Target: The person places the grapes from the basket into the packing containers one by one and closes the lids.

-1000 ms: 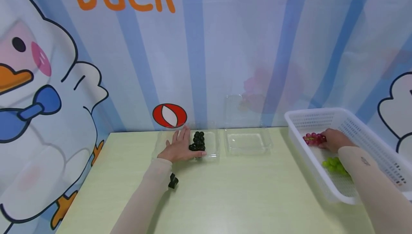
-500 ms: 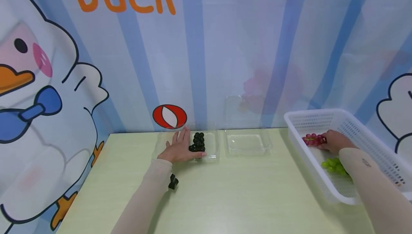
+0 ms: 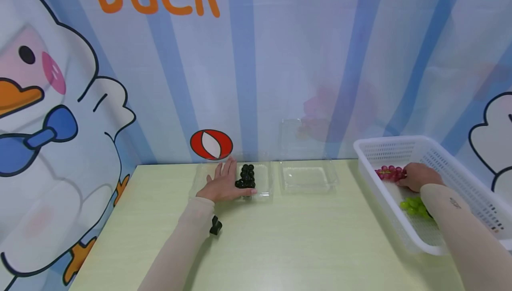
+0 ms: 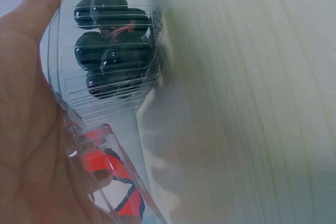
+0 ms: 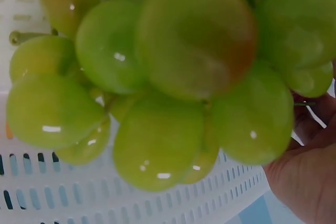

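Ok so your right hand (image 3: 424,176) has its fingers curled, pinching one end of the red grapes (image 3: 388,173), which are down in the white basket (image 3: 396,145), green grapes (image 3: 414,206) just nearer you. Left hand's (image 3: 221,186) fingers are straight and spread, touching the clear box (image 3: 264,176) with dark grapes (image 3: 246,177) inside. Second box (image 3: 307,179) sits just beside it.

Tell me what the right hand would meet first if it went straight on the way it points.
Likely the left wall of the white perforated plastic basket, just beyond the glossy red grape bunch that the right hand grips; the depth there is unclear.
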### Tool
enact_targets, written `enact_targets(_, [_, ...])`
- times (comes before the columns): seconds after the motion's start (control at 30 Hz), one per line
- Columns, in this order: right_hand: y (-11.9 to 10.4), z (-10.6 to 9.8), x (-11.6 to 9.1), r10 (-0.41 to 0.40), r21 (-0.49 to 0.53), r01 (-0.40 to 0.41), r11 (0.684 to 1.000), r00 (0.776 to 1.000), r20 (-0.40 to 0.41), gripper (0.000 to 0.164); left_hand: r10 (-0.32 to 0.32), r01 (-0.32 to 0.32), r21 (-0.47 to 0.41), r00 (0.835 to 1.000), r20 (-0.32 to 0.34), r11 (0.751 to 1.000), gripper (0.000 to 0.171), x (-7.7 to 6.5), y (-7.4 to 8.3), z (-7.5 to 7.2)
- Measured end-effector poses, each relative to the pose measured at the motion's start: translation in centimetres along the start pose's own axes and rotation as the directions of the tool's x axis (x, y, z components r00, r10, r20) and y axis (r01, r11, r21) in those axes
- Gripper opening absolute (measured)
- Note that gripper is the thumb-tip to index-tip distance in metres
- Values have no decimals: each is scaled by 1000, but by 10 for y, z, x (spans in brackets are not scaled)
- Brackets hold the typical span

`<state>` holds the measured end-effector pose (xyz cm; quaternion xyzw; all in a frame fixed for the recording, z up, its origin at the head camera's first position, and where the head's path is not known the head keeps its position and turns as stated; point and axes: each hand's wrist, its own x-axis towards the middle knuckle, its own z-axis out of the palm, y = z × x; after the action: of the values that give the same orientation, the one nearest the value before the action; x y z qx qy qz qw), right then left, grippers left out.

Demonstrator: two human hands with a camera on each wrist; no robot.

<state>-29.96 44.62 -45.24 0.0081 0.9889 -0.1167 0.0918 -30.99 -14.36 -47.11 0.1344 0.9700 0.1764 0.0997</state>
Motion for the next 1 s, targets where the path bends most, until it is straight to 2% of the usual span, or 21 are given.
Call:
enact_targets(0.47, [0,3,2,51,62,-52,997,999,11,30,2,-2,-7,1000,-1,1000,132,-1,-1,0])
enact_targets(1.0, [1,2,3,41,26,-41,999,999,-6,24,9,-9,-7,1000,-6,1000,131,-2,1,-1])
